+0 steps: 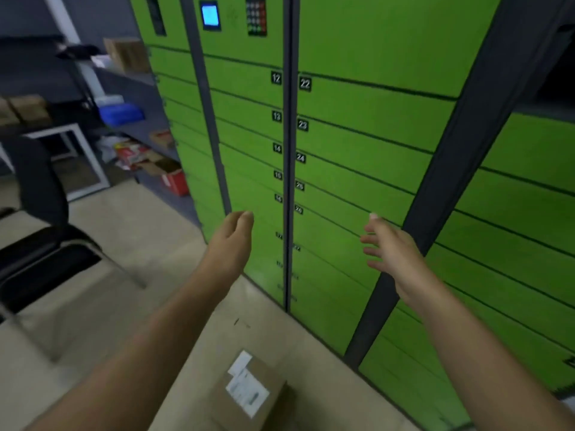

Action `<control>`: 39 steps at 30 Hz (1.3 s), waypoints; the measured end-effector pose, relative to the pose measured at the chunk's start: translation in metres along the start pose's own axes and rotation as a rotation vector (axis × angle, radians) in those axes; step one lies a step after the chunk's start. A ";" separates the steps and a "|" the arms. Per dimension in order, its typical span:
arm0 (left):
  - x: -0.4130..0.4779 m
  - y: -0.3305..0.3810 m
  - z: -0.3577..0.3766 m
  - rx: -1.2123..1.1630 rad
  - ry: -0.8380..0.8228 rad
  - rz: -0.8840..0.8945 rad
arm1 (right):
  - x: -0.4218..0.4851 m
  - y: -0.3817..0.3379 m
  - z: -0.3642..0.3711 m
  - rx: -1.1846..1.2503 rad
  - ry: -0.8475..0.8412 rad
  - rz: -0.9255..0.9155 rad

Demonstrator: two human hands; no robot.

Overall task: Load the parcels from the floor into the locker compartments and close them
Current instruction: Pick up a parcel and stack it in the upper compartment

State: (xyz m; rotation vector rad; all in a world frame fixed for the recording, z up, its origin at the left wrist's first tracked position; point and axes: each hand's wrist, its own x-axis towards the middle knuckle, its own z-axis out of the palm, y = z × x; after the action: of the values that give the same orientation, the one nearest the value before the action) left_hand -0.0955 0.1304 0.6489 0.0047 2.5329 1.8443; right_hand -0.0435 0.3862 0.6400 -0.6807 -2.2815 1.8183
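We face the green locker bank [373, 126]; its door plates read 12 and 14 left of the centre post, 22, 23 and 24 right of it. All visible doors sit shut. Our left hand [231, 241] and right hand [393, 253] hover empty, fingers loosely spread. One cardboard parcel [249, 396] lies on the near floor [109, 306], white labels [245, 384] up, text unreadable, long axis running near-right to far-left.

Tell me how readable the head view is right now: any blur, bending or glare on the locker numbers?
Head view: motion-blurred overall; door numbers 12 and 22 read clearly, the lowest labels smear out. Wide-angle distortion tilts the green lockers and their dark posts. No strong glare; the blue screen is blown out. The parcel label is unreadable; left hand and right hand are soft-edged.
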 end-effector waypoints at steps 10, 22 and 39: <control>-0.023 -0.198 -0.013 -0.041 0.245 -0.418 | 0.050 0.147 0.120 -0.207 -0.338 0.286; -0.045 -0.531 0.045 -0.054 0.489 -0.802 | 0.115 0.414 0.301 -0.354 -0.671 0.408; -0.059 -0.775 0.171 -0.304 0.567 -1.036 | 0.178 0.662 0.394 -0.618 -0.709 0.335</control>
State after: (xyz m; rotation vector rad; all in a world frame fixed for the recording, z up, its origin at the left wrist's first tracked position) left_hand -0.0326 0.0543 -0.1411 -1.6484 1.7421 1.7891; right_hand -0.1831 0.2230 -0.1211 -0.5685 -3.4652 1.6396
